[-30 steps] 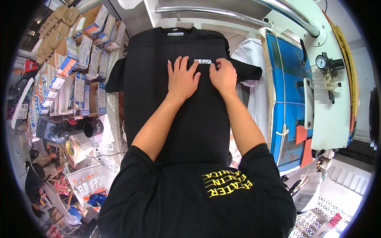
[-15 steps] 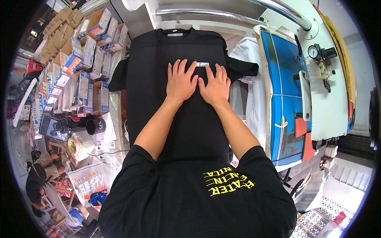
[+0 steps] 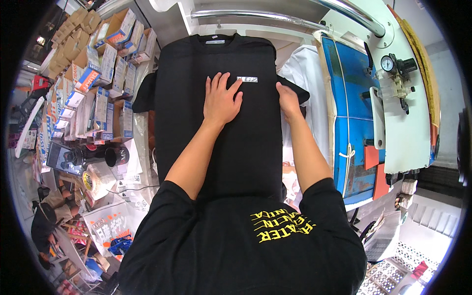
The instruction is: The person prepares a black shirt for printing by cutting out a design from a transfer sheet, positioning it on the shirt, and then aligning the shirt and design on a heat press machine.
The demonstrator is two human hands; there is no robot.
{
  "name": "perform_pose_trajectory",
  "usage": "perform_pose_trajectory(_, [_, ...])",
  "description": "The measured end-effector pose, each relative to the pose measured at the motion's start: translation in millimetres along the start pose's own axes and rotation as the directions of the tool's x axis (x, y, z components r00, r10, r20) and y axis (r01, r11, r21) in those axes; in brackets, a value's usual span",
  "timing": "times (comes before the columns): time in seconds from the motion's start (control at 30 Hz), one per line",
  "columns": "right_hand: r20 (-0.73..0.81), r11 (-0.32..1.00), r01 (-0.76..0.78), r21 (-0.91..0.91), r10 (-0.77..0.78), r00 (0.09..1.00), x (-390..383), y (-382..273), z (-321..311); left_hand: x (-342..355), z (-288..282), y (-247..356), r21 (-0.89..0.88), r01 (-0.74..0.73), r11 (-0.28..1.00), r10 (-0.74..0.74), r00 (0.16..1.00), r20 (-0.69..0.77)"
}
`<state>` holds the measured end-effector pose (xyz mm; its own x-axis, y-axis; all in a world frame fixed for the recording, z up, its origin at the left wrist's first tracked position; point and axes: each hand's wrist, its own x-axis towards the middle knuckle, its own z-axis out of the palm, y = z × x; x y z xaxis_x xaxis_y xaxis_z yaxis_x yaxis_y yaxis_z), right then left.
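While your L hand (image 3: 223, 98) lies flat on the blk shirt (image 3: 246, 132), its white label (image 3: 250, 79), far half, runs L–R from your index tip. R hand (image 3: 288, 101) is farther, at right edge; can't tell if gripping.

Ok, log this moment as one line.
left hand: spread on black T-shirt, index fingertip at white patch | right hand: at shirt's right edge, by right sleeve | fabric hold there: unclear
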<state>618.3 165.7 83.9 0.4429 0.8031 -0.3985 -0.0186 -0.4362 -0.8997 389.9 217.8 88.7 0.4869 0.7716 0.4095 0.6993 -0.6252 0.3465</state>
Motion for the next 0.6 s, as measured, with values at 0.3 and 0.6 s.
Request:
perform_pose_trajectory(0.3, [0.157,0.276,0.395,-0.876,-0.611,0.776,-53.9,0.8,61.3,0.8,-0.1,-0.9,0.003,-0.001,1.0,0.001,1.0,-0.006])
perform_pose_trajectory(0.6, [0.101,0.312,0.338,-0.888,-0.586,0.804,-57.1,-2.8,66.9,-0.7,3.4,-2.8,-0.005,0.002,1.0,-0.002,1.0,-0.026])
